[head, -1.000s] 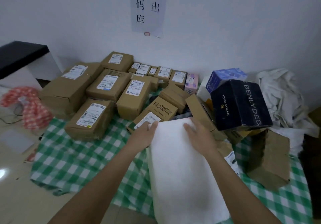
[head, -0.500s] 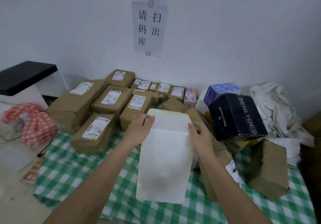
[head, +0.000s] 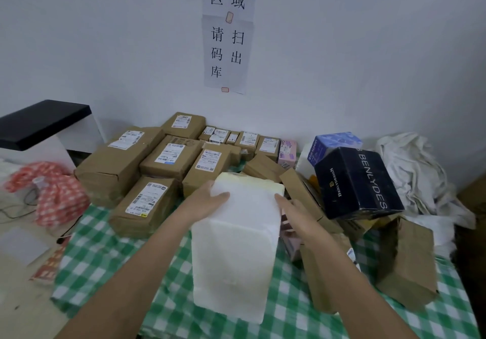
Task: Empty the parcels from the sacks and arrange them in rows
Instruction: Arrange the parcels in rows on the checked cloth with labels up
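Both hands hold a white foam-wrapped parcel upright over the green checked cloth, left hand fingers wrapped on its top corner, right hand fingers loosely spread against its side.

White parcel on green-checked cloth.

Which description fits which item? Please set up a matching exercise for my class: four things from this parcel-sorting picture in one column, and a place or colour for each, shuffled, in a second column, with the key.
Things
1. white foam parcel
2. BENLYDES box
3. pink box
4. paper sign

Descriptions
A. taped to the wall
B. black, tilted on top of the pile at the right
C. between the left hand and the right hand
D. at the right end of the row against the wall

Pairs: 1-C, 2-B, 3-D, 4-A
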